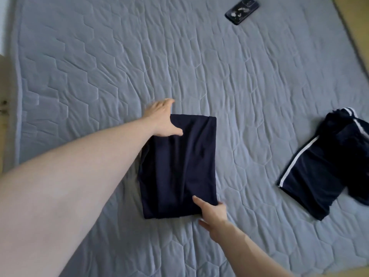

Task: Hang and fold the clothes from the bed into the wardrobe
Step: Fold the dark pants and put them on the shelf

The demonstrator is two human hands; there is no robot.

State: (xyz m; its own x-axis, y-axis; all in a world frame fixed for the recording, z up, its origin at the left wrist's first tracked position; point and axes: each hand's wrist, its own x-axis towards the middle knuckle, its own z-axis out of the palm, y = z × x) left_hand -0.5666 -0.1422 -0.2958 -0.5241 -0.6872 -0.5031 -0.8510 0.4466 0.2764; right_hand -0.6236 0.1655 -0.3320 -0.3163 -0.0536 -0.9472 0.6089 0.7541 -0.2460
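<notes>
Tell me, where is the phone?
In the head view the phone lies at the far edge of the quilted bed, toward the right, well beyond the folded navy garment and apart from both hands.

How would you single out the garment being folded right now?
On the grey quilted bed, it is the plain navy folded garment in the middle, held at opposite corners by both hands. Unlike the striped shorts to its right, it has no white stripes.

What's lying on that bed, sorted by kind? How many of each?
Dark navy garments: 2, a folded one under both hands and striped shorts to its right
Phones: 1, a dark phone at the far side
Total: 3
</notes>
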